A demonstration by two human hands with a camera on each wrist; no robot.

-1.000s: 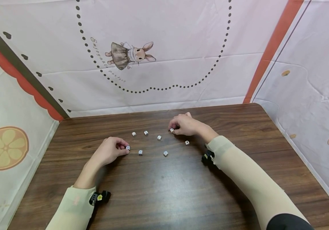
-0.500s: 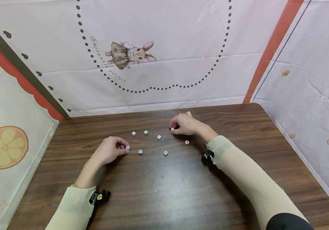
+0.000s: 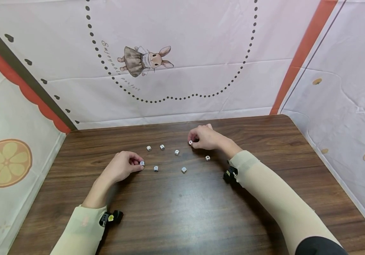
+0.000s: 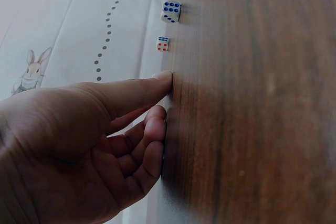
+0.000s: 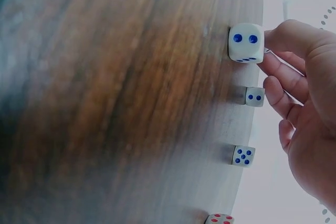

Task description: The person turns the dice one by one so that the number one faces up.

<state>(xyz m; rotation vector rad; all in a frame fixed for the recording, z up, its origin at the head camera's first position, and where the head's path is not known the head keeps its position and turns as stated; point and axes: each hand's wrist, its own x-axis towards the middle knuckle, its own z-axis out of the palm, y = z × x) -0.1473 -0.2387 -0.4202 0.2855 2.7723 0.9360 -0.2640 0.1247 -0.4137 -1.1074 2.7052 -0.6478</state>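
My left hand (image 3: 125, 167) pinches a small white die (image 3: 142, 163) between thumb and fingers, low at the tabletop. In the left wrist view the thumb (image 4: 142, 94) hides that die. Farther back, my right hand (image 3: 205, 138) pinches another white die (image 3: 190, 142), its visible face bearing a single spot. In the right wrist view the fingers cover nearly all of it. Just right of my left fingertips lies a die (image 3: 156, 169). A die (image 3: 207, 158) sits in front of the right hand and looms large with two blue pips in the right wrist view.
More dice lie loose between the hands: a back pair, one die (image 3: 149, 148) and another die (image 3: 162, 147), a middle die (image 3: 177, 152) and a front die (image 3: 184, 170). The brown wooden table (image 3: 182, 212) meets a printed cloth wall (image 3: 201, 85) behind and at both sides.
The die in my right fingers has turned and shows a different face, with the right hand staying in nearly the same spot. My left hand keeps still on its die.
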